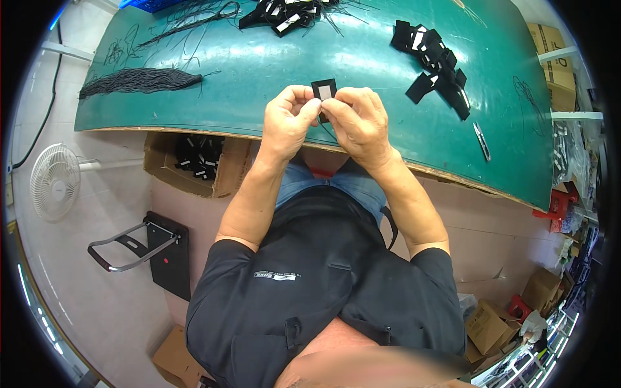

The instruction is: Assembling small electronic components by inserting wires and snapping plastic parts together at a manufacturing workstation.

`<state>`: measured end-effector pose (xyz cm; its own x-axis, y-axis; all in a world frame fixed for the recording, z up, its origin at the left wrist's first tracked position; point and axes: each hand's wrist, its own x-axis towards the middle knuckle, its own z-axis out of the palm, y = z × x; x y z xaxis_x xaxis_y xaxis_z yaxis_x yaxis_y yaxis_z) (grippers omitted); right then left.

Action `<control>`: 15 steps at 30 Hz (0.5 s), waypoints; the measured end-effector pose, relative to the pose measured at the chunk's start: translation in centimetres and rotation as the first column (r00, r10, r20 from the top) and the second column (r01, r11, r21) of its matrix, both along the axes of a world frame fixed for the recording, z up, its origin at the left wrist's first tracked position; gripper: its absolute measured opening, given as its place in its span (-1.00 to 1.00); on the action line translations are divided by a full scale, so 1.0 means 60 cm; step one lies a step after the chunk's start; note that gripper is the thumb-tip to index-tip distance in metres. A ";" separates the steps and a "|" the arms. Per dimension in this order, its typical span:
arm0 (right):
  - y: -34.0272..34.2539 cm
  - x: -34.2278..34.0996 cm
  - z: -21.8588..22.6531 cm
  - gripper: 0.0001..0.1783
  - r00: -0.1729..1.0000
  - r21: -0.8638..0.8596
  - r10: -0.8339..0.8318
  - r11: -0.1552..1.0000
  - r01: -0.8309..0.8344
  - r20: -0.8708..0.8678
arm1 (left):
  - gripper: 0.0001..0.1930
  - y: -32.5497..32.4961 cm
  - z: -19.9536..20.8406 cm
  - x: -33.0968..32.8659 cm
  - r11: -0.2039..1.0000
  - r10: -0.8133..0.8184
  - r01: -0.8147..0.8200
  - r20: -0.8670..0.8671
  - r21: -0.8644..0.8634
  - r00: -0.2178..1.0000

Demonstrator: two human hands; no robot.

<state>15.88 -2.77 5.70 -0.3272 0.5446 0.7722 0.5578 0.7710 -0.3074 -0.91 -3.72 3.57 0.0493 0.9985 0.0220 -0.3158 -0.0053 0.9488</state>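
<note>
While an open brown cardboard box (158, 155) at near left holds small black white-patched pieces (200, 155), the left hand (287, 123) and right hand (362, 123) pinch a flat black white-patched rectangle (325, 90) over the glossy green table's (239, 71) near side. Far left sits a blue plastic basket (152, 5).

Small, flat black piece (324, 88) with pale rectangular patch (325, 94) on its face sat at upper centre of frame, pinched between hands (286, 124), patch toward camera. Lower part was partly hidden by fingers. Thin dark cord (329, 132) hung just below, slanting down rightward; join hidden.
</note>
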 end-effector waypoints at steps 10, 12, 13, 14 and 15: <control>-0.022 -0.003 -0.024 -0.78 0.957 -0.004 0.002 1.000 -0.004 -0.290 | -0.88 -0.034 0.001 0.055 0.995 0.082 -0.070 0.189 -0.072 0.979; -0.023 0.004 -0.019 -0.78 0.965 0.102 0.025 0.995 0.002 -0.261 | -0.87 -0.040 0.008 0.067 0.994 0.078 -0.058 0.238 -0.091 0.968; -0.025 0.009 -0.014 -0.78 0.966 0.101 0.022 0.995 0.004 -0.259 | -0.87 -0.040 0.009 0.073 0.993 0.116 -0.112 0.152 -0.032 0.982; -0.026 0.015 -0.008 -0.78 0.971 0.120 0.022 0.993 0.007 -0.236 | -0.87 -0.041 0.011 0.078 0.986 0.159 -0.161 0.067 0.031 0.985; -0.027 0.021 -0.001 -0.77 0.976 0.139 0.021 0.990 0.010 -0.215 | -0.88 -0.041 0.011 0.082 0.974 0.205 -0.203 -0.017 0.098 0.979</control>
